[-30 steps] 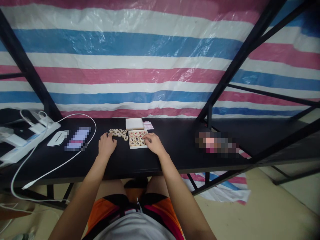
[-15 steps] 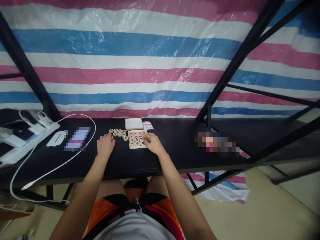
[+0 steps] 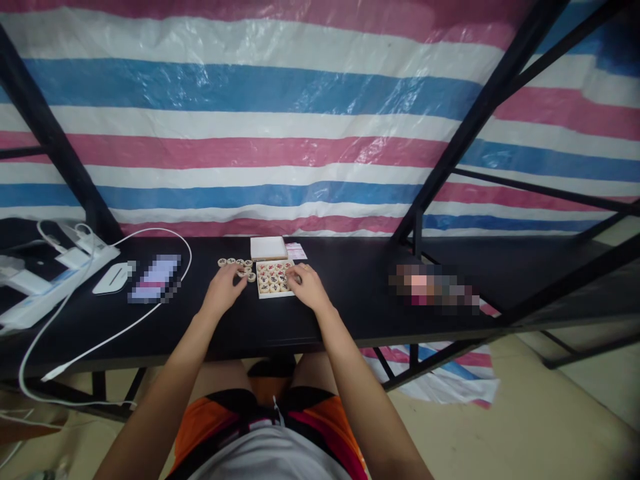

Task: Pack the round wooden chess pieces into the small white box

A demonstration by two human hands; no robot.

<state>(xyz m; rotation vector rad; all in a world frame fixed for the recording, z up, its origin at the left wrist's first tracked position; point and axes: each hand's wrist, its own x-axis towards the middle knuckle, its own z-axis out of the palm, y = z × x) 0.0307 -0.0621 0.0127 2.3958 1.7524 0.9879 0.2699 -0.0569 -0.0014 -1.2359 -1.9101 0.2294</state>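
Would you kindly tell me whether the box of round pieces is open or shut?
Open. Rows of round pieces show uncovered inside the white box, with the right hand at its right side.

Your single view comes from the camera worn on your head, facing forward and down past your shorts [image 3: 200, 420]. You look across the surface [image 3: 360, 293] from behind its near edge, which crosses below mid-frame; its far edge lies about mid-height, with the striped sheet [image 3: 280, 133] filling the upper part beyond. The view takes in a wide span: both your forearms [image 3: 183, 357] reach in from the bottom, your left hand [image 3: 225, 289] and right hand [image 3: 309, 287] look small between those edges, and the floor [image 3: 530, 407] shows below the near edge at lower right.
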